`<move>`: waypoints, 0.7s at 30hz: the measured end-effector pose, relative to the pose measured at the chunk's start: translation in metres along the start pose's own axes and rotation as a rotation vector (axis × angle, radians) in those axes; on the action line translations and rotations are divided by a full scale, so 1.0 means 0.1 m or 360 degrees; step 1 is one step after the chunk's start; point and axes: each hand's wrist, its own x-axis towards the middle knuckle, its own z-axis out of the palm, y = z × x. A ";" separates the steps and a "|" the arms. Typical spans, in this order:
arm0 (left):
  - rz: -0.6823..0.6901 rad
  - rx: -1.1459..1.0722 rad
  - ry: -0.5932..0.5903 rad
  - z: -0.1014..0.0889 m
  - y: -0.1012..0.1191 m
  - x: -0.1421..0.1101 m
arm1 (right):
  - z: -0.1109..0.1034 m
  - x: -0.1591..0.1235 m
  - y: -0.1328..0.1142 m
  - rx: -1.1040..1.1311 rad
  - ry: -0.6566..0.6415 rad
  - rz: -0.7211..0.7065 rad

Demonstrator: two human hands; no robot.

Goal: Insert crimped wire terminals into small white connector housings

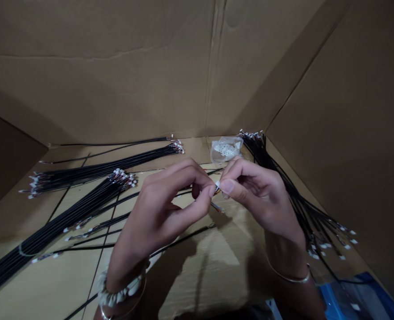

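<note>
Both my hands meet over the middle of the cardboard surface. My right hand (261, 193) is closed, with thumb and forefinger pinching a small white connector (217, 183). Thin coloured wires (217, 190) run from the connector toward my left hand (173, 209), whose thumb and fingertips are pinched on them. The fingers partly hide where wires and connector meet. Below the fingertips, a black cable's bare coloured wire ends (218, 208) stick out. Another black cable (186, 235) passes behind my left hand, its tip pointing right.
A clear bag of white connectors (226, 149) lies at the back. Bundles of black cables with white connector ends lie left (60, 226), back left (106, 164) and right (283, 182). Cardboard walls (133, 89) enclose the space. A blue plastic bag (356, 295) lies lower right.
</note>
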 end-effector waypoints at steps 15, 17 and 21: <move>0.0189 0.0303 0.0012 -0.02 0.00 -0.04 | 0.01 0.08 0.11 0.0272 0.0262 0.0259; 0.0325 0.0426 0.0052 0.00 -0.04 -0.03 | 0.00 0.07 0.07 0.0166 0.0278 0.0290; 0.0448 0.0594 0.0142 0.05 -0.09 -0.05 | -0.06 -0.04 -0.08 -0.0101 0.0413 0.0234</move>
